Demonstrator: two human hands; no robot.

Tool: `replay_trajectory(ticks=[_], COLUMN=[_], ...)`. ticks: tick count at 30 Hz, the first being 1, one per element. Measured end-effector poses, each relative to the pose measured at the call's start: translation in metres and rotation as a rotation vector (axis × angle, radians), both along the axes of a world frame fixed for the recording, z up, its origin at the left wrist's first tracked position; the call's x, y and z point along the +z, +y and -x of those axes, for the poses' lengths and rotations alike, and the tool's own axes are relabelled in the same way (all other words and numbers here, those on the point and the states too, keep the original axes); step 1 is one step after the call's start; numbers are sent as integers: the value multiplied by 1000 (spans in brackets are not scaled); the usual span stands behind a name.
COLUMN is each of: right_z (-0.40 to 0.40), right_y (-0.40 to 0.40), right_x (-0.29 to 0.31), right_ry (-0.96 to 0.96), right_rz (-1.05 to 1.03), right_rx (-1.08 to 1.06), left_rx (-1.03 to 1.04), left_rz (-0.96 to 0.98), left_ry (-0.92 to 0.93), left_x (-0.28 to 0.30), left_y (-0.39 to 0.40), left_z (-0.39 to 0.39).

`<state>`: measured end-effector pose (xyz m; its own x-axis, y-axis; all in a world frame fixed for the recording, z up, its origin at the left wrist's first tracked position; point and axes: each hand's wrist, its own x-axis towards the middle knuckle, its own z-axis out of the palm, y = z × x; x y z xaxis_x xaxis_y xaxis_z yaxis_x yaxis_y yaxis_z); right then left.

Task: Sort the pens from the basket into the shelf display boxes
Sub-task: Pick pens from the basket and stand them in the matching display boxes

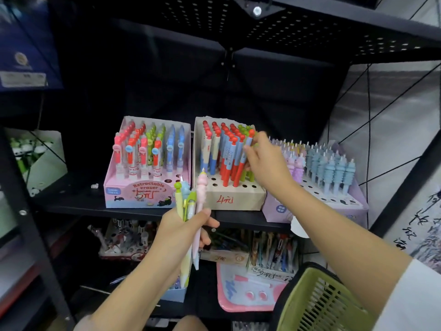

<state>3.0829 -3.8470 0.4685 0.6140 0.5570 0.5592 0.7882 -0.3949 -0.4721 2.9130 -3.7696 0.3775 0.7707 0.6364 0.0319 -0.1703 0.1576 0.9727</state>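
two hands, left hand (185,231) gripping slim plastic pens (191,211), right hand (265,161) pinching capped pen (248,139), cardboard box (235,199)

We see red-and-blue pens (229,154) in the tan box (235,199), a pink box (143,194) left of it, and a green basket (319,304).

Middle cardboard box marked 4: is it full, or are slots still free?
Not full. The cardboard box shows empty round holes along its front rows, while the right hand pinches a red-capped pen among those standing behind.

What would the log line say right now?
right hand: pinching pen at brown box | left hand: gripping pen bunch
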Motion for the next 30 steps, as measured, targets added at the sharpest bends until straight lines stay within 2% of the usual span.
replay_trajectory(ticks=[3, 5, 8, 10, 13, 15, 17, 20, 22, 26, 28, 30], right_z=[3, 4, 13, 26, 42, 41, 36, 28, 20, -13, -34, -55], right_y=[3, 2, -10, -18, -27, -33, -41, -54, -64, -95, -114, -128], right_x=[-10, -9, -6, -7, -13, -17, -17, -16, -11, 15, 30, 39], right_ry=[64, 77, -10, 171, 673, 831, 888, 878, 798, 637, 494, 271], right_rz=[121, 126, 69, 23, 38, 13, -32, -83, -166, -508, -657, -689], right_rx=[-8, -38, -90, 59, 379, 465, 475, 453, 396, 220, 110, -30], left_rx=[1, -2, -17, -36, -80, -122, -171, -225, -247, -243, -246, -236], left_rz=[-13, -25, -50, -56, -24, -7, 6, -6, -18, -76, -139, -141], left_ry=[-1, -7, 2, 11, -1, -6, -8, -13, 2, 75, 112, 108], left_x=[1, 2, 4, 5, 6, 7, 9, 13, 16, 16, 17, 19], left_y=[0, -1, -3, -7, -18, -25, -32, -41, -47, -56, -58, -61], left_z=[2, 2, 0, -3, -10, -15, -21, -32, -40, -55, -62, -70])
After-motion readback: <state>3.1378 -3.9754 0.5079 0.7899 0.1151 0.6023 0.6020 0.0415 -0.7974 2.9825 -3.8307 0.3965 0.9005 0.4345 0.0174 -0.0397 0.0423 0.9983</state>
